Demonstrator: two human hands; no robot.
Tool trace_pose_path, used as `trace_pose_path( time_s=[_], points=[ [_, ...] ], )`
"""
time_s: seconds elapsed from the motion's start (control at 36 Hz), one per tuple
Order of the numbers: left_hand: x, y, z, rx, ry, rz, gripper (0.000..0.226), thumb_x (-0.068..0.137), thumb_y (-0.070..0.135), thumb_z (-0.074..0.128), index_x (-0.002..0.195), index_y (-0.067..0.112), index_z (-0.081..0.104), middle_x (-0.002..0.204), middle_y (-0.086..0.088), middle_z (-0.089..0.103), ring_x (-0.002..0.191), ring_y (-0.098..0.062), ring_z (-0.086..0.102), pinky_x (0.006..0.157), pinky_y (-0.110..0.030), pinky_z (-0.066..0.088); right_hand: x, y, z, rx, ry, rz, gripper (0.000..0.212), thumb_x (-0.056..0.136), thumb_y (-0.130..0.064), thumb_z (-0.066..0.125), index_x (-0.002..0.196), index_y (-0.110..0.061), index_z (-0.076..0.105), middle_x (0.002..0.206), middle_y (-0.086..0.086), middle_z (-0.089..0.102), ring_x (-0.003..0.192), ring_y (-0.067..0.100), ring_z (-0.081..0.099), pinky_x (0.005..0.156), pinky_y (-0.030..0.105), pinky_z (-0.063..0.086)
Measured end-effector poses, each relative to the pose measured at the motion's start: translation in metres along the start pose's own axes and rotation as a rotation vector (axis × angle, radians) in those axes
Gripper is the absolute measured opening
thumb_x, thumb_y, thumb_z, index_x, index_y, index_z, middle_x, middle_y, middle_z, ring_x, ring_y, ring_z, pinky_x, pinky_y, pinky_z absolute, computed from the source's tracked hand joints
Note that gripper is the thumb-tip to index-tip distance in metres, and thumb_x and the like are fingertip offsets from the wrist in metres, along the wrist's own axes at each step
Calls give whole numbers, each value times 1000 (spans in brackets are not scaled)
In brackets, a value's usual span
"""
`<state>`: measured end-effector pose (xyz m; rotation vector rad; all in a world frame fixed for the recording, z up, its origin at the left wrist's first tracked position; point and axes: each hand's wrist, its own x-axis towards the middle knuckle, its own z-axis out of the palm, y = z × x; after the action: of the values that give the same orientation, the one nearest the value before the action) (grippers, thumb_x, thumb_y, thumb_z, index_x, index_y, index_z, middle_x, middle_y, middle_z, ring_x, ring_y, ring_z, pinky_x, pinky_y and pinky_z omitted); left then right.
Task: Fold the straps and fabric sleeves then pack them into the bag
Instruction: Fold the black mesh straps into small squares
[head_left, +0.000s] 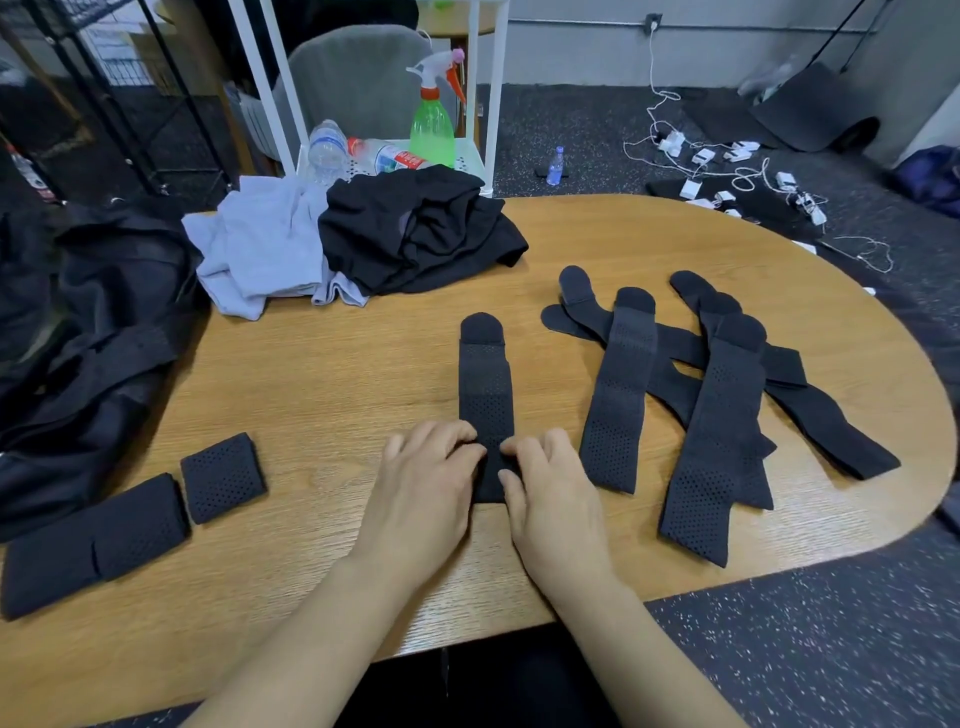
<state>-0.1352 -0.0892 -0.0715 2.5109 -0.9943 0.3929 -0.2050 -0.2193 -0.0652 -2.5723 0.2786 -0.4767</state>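
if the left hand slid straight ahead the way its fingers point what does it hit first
The left hand points up and slightly right, so it would first meet the strap already under its fingertips; beyond lies bare table.

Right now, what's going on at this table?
A person is folding black straps. Both hands, left and right, press the near end of one strap lying flat on the table, apparently starting a fold. Two folded pieces sit at the left, unfolded straps wait at the right, and the bag lies at the far left with nothing visibly packed.
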Motion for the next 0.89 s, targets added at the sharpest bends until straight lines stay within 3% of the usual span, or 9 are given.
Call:
trace_pose_path(
  time_s=[0.08, 0.19, 0.33, 0.44, 0.5, 0.64, 0.75, 0.83, 0.89],
  points=[
    [-2, -2, -1, 13, -32, 52, 35, 86, 19, 41, 98, 15, 74, 106, 2, 70, 102, -20, 62, 86, -30, 31, -2, 8, 9, -94, 58, -111, 20, 86, -5, 68, 106, -8, 66, 110, 7, 58, 95, 24, 56, 73, 36, 51],
    [-6, 2, -12, -18, -131, 26, 41, 85, 33, 44, 108, 14, 72, 113, 1, 69, 108, -18, 61, 97, -30, 29, 0, 13, 13, -120, 18, -180, 31, 78, 2, 72, 108, -6, 68, 116, 7, 64, 103, 23, 59, 79, 35, 51],
    [-10, -1, -23, 10, -239, 7, 52, 70, 44, 48, 108, 18, 73, 115, 5, 69, 110, -17, 62, 101, -29, 38, -10, 10, -1, -13, -106, -171, 37, 92, -24, 46, 118, -7, 66, 127, 4, 61, 117, 18, 54, 95, 31, 44],
    [-15, -3, -36, 19, -272, 47, 51, 66, 42, 46, 101, 19, 75, 108, 6, 71, 103, -17, 66, 91, -35, 50, -23, 6, -10, 46, -210, -199, 48, 85, -31, 47, 125, -9, 62, 135, 2, 57, 125, 15, 49, 103, 30, 40],
    [-20, -5, -40, 13, -278, 73, 46, 68, 37, 48, 100, 19, 76, 106, 7, 72, 101, -15, 66, 89, -33, 52, -26, 6, -11, 52, -207, -200, 48, 83, -28, 45, 125, -11, 62, 134, 0, 58, 124, 14, 51, 102, 29, 43],
    [-29, -7, -37, -70, -252, 20, 35, 67, 14, 81, 101, 19, 74, 101, 8, 73, 93, -16, 68, 83, -29, 55, -27, 2, -5, 147, -120, -114, 36, 85, -16, 53, 119, -16, 66, 113, -4, 67, 105, 13, 59, 91, 18, 43],
    [-22, -1, -39, -217, -220, -169, 15, 90, 21, 62, 105, 24, 65, 92, 6, 71, 87, -20, 64, 76, -36, 52, -16, -6, -5, 238, -57, 76, 28, 92, -16, 62, 120, -21, 66, 101, -4, 68, 95, 10, 60, 83, 25, 47],
    [-11, -1, -36, -240, -201, -325, 13, 94, 28, 60, 102, 19, 59, 90, 2, 69, 84, -20, 63, 74, -35, 49, -5, -12, -4, 241, -35, 139, 19, 92, -20, 64, 111, -18, 67, 84, -8, 66, 80, 10, 61, 73, 33, 52],
    [-4, -3, -34, -300, -186, -415, 14, 93, 28, 62, 103, 18, 63, 94, 4, 71, 87, -16, 65, 78, -33, 51, 2, -14, -3, 202, -23, 171, 13, 91, -20, 65, 103, -17, 67, 75, -12, 60, 72, 11, 57, 66, 30, 48]
  ],
)
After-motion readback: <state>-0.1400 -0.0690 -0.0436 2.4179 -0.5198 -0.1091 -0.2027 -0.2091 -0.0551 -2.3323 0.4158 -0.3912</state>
